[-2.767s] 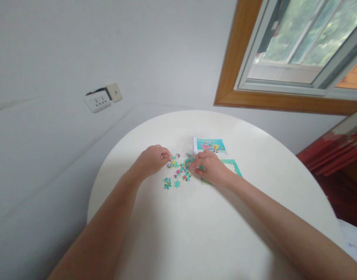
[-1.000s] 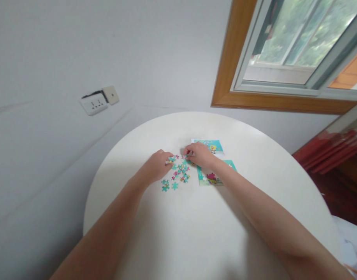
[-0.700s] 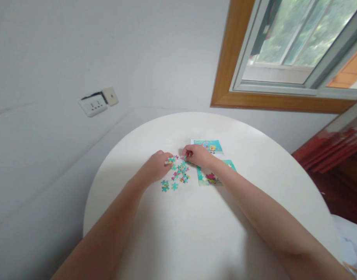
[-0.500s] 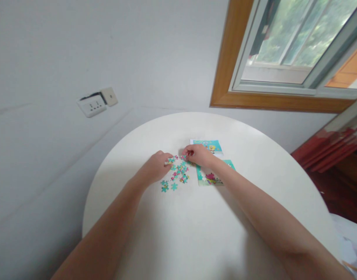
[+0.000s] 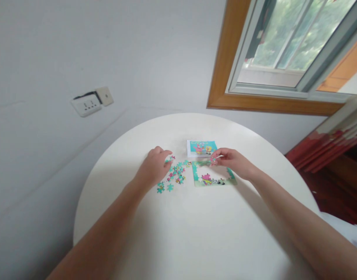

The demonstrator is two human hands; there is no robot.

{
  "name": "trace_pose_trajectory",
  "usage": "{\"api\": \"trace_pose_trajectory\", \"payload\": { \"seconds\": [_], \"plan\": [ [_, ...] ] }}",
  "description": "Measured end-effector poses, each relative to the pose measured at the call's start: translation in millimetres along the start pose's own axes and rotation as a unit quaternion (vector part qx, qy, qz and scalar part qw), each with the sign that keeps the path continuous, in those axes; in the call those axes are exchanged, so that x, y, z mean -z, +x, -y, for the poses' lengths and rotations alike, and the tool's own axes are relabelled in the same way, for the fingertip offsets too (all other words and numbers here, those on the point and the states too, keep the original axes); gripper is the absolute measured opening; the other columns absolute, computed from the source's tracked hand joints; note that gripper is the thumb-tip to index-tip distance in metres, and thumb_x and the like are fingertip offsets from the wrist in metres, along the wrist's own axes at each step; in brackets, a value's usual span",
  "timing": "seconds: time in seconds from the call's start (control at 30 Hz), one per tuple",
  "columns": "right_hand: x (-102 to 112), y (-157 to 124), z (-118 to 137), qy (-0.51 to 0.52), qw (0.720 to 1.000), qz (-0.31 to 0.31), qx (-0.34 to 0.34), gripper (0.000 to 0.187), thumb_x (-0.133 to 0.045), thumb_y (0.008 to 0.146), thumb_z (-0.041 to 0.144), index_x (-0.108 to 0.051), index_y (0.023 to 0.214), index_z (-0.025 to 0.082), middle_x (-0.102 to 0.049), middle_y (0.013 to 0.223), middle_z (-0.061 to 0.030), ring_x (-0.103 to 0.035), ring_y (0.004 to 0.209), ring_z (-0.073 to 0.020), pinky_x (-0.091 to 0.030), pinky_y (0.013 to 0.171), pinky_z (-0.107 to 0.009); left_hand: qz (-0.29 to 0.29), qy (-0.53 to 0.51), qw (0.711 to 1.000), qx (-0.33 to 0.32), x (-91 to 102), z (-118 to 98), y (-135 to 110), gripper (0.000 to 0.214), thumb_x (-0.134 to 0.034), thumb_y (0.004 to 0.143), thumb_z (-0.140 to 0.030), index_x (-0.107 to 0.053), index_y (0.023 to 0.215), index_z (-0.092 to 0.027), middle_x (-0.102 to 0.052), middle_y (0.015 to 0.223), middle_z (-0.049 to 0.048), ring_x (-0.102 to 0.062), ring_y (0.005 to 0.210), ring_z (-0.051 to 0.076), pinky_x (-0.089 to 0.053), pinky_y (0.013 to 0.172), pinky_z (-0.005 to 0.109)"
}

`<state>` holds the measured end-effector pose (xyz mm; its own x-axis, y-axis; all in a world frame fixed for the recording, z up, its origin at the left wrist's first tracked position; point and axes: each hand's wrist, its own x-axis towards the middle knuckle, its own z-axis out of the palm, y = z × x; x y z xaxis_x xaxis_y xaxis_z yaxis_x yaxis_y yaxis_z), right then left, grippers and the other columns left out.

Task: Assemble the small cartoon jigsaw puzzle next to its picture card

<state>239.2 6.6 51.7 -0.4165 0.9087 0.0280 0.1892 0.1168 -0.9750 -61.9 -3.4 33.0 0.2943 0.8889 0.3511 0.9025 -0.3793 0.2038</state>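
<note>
Between the fingertips of my right hand [image 5: 231,161] is a small pink and teal puzzle piece [image 5: 213,160], held above the top edge of a partly joined jigsaw puzzle [image 5: 198,182]. The puzzle's border is joined along with some pink and yellow pieces at its lower left, and white shows in its middle. To its left lies a loose heap of puzzle pieces [image 5: 176,170], mostly teal with pink. My left hand [image 5: 157,163] rests at the heap's left side, thumb and fingers apart, partly hiding a few pieces.
Behind the puzzle lies a picture card [image 5: 201,148] with cartoon figures. Everything stands on a round white table [image 5: 184,225] against a wall with a power socket [image 5: 86,105]. A wood-framed window [image 5: 271,102] is at the upper right, with a red and white curtain [image 5: 309,149] beside it.
My right hand has moved right, from the loose heap to the puzzle's top edge, carrying a piece. The picture card and the puzzle's middle are now uncovered. My left hand stays by the heap.
</note>
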Motion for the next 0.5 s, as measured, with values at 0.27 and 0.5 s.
{"api": "trace_pose_trajectory", "payload": {
  "seconds": [0.27, 0.5],
  "plan": [
    [6, -29, -18, -0.129, 0.991, -0.035, -0.017, 0.026, -0.063, 0.077, 0.035, -0.069, 0.092, 0.015, -0.068, 0.079, -0.004, -0.057, 0.07, -0.0148, -0.044, 0.065, -0.027, 0.022, -0.114, 0.981, -0.154, -7.7, -47, -3, 0.031, -0.051, 0.089, -0.019, -0.066, 0.116, -0.023, -0.056, 0.106, 0.0087, -0.05, 0.102, 0.023, -0.041, 0.094, 0.039],
    [2, -29, -25, -0.218, 0.975, -0.044, 0.009, 0.03, -0.063, 0.077, 0.034, -0.072, 0.1, 0.018, -0.067, 0.08, -0.0016, -0.054, 0.069, -0.0131, -0.041, 0.063, -0.023, 0.066, -0.141, 0.969, -0.191, -18.3, -68, -9, 0.027, -0.055, 0.089, -0.025, -0.066, 0.114, -0.028, -0.057, 0.105, 0.0062, -0.049, 0.104, 0.023, -0.04, 0.094, 0.038]
  ]
}}
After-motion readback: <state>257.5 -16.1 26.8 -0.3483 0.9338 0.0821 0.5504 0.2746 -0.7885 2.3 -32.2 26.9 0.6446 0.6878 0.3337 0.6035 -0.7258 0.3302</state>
